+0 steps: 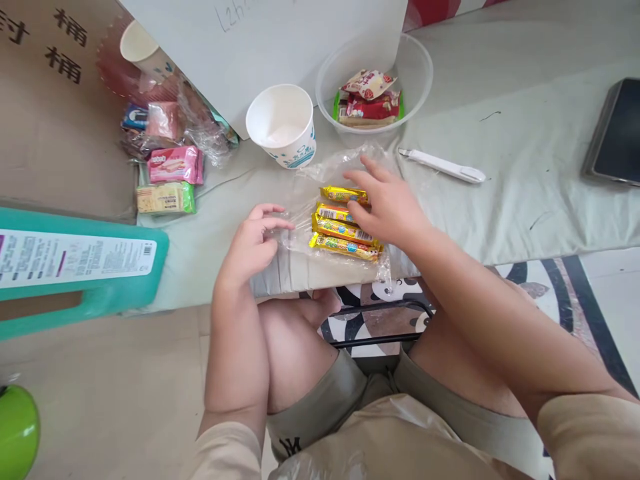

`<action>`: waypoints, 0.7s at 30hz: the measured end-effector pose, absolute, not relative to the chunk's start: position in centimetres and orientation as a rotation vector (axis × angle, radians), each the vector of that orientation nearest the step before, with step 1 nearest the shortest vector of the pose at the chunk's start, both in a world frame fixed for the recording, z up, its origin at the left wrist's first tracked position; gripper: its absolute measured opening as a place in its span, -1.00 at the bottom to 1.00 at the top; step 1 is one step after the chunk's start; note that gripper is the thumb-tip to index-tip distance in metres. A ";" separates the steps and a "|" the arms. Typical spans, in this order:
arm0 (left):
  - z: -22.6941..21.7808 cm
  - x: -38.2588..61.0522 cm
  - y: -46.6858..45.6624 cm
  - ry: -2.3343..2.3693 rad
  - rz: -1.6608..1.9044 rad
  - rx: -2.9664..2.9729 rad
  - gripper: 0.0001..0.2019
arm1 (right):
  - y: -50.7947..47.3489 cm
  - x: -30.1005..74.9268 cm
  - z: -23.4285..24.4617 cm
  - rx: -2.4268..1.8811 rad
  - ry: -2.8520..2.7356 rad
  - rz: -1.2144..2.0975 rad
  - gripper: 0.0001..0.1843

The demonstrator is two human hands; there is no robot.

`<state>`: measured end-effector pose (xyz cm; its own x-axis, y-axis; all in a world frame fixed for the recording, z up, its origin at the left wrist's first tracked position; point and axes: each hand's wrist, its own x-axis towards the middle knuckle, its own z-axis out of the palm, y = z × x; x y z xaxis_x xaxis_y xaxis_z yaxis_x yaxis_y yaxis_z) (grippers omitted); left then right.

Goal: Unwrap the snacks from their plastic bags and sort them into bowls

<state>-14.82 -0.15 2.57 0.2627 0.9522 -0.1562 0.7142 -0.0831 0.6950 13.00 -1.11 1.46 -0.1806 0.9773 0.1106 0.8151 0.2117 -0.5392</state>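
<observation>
Several yellow snack bars (344,231) lie side by side inside a clear plastic bag (330,175) near the table's front edge. My right hand (387,203) rests on the bars with its fingers stretched out flat, pointing left. My left hand (253,243) pinches the bag's left edge between thumb and fingertips, beside the bars.
A white paper cup (283,125) stands behind the bag. A clear bowl (415,67) holds red snack packets. A white utility knife (443,166) lies to the right, a dark phone (617,133) farther right. Pink and green wafer packs (173,180) and a second cup sit at left.
</observation>
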 end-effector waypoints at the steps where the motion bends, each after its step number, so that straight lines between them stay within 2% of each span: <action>1: 2.5 -15.2 -0.2 1.546 0.421 1.851 -0.67 | -0.9 13.2 1.5 -1.697 -2.055 0.481 -0.47; 3: 2.6 -15.4 -0.4 1.641 0.449 1.833 -0.80 | -0.9 13.5 1.8 -1.720 -2.071 0.426 -0.55; 5: 3.1 -14.8 -0.8 1.755 0.602 1.849 -0.77 | -1.4 13.4 2.2 -1.702 -2.123 0.412 -0.57; 7: 4.2 -13.2 -1.5 1.787 0.809 1.949 -0.65 | -2.4 13.0 2.8 -1.689 -2.186 0.434 -0.48; 9: 5.8 -10.8 -2.6 1.643 0.919 2.133 -0.66 | -3.4 12.4 3.2 -1.678 -2.244 0.443 -0.33; 11: 7.4 -8.3 -3.7 1.408 0.836 2.266 -0.75 | -4.4 11.7 3.3 -1.658 -2.301 0.426 -0.25; 14: 8.8 -6.3 -4.6 1.314 0.494 2.306 -0.82 | -5.3 11.1 3.3 -1.636 -2.353 0.427 -0.32; 17: 8.3 -7.7 -4.3 1.368 0.129 2.220 -0.93 | -5.6 11.0 3.1 -1.619 -2.382 0.454 -0.26; 21: 6.9 -11.9 -3.6 1.299 -0.017 2.052 -0.91 | -5.5 11.5 3.2 -1.580 -2.447 0.471 -0.13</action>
<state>-11.88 -3.58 6.92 0.4972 0.7894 -0.3600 0.7983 -0.2537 0.5462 11.51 -5.47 3.17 -0.4135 0.9104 -0.0116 0.8497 0.3813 -0.3643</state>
